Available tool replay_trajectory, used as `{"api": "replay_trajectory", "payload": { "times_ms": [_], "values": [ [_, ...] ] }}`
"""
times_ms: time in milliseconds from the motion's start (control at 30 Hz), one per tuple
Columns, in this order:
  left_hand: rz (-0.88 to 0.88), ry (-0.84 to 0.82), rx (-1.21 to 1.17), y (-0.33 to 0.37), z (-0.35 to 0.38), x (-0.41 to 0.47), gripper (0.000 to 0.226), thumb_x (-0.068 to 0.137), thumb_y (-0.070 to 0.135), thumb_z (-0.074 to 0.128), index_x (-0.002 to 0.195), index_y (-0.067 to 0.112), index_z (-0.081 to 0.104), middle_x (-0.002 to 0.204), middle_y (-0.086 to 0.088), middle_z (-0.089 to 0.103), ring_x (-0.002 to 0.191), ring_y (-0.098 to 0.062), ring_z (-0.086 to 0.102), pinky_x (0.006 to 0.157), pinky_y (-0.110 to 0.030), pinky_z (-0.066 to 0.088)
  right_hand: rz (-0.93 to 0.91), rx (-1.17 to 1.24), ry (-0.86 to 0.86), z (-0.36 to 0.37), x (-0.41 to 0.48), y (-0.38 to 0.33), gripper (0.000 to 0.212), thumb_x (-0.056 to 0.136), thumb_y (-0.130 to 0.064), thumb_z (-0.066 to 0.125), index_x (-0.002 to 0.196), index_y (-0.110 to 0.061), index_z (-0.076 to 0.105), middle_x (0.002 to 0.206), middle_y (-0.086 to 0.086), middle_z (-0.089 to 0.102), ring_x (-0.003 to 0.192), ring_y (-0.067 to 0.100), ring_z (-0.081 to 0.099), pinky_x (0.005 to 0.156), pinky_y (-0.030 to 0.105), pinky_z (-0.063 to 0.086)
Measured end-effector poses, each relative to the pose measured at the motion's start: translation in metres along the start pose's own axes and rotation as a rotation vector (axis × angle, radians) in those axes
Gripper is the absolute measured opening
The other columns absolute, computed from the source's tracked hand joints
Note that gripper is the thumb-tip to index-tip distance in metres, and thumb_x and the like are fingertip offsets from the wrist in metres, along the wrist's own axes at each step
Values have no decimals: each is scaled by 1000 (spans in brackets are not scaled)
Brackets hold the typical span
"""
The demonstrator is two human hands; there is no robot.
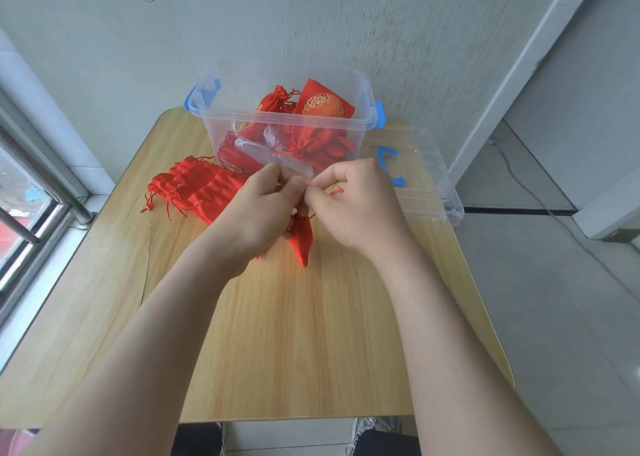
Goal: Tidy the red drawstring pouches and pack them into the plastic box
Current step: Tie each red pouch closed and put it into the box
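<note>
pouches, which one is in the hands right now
The lone pouch dangling between the left hand and right hand, which pinch its drawstring. The rest lie in a pile on the table or inside the plastic box.

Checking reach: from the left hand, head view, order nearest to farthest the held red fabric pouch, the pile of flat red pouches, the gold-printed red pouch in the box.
1. Held red fabric pouch, in the left hand.
2. Pile of flat red pouches, just left.
3. Gold-printed red pouch, back of the clear plastic box.

Red pouches, one gold-patterned pouch, clear box with blue latches, pale woodgrain table.
</note>
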State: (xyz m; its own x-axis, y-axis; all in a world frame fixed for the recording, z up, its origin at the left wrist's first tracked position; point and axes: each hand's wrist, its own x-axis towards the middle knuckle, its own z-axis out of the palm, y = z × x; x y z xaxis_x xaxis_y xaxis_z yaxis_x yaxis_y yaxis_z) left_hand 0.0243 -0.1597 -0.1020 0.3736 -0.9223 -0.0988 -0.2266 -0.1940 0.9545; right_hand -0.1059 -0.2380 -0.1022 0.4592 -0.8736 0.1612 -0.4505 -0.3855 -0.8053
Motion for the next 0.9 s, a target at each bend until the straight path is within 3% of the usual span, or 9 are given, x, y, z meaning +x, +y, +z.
{"api": "replay_trajectory", "payload": {
  "times_ms": [100,200,333,500,600,767,900],
  "values": [
    [19,-6,-12,3,2,-2,21,113,22,47,107,6,58,71,10,63,54,-6,55,62,-34,52,82,84,-4,-1,-1,-3,17,89,-31,75,75,-23,75,65,-10,74,64,2,66,62,22,47],
    [-1,-21,-35,3,1,-2,18,113,21,49,109,6,59,66,16,65,55,-8,51,55,-29,54,130,166,-3,-1,-2,-7,16,91,-28,68,77,-20,70,63,-13,71,63,5,61,64,25,44],
    [-47,-79,-104,4,-4,-4,15,109,19,59,105,6,66,79,3,70,54,-9,47,58,-34,59,192,218,14,2,-1,-8,21,94,-27,59,74,-21,58,49,-20,54,61,12,52,62,31,40],
    [-68,-50,-83,4,-7,-4,17,101,17,71,100,1,75,78,-10,67,55,-13,53,59,-32,62,205,164,-23,-3,-2,-9,20,95,-23,58,75,-20,60,63,-14,54,67,14,53,64,30,40],
    [-71,14,54,-1,-9,-3,23,102,20,69,92,0,74,62,-7,66,57,-22,73,58,-35,55,180,140,7,-8,-2,-9,17,97,-18,53,85,-17,65,77,-10,62,79,14,59,68,32,44],
    [12,-49,287,1,-9,-8,20,98,18,67,83,8,75,73,-11,76,60,-23,78,50,-20,47,187,244,-24,-4,2,-7,16,78,-23,50,90,-30,58,79,-8,61,71,17,57,69,41,46],
    [106,-155,371,2,-7,-10,18,102,19,66,89,16,78,82,-2,79,64,-18,78,71,-38,65,188,196,-18,-3,0,-1,18,80,-20,57,94,-31,60,86,4,75,76,24,73,79,49,63]
  ]
}}
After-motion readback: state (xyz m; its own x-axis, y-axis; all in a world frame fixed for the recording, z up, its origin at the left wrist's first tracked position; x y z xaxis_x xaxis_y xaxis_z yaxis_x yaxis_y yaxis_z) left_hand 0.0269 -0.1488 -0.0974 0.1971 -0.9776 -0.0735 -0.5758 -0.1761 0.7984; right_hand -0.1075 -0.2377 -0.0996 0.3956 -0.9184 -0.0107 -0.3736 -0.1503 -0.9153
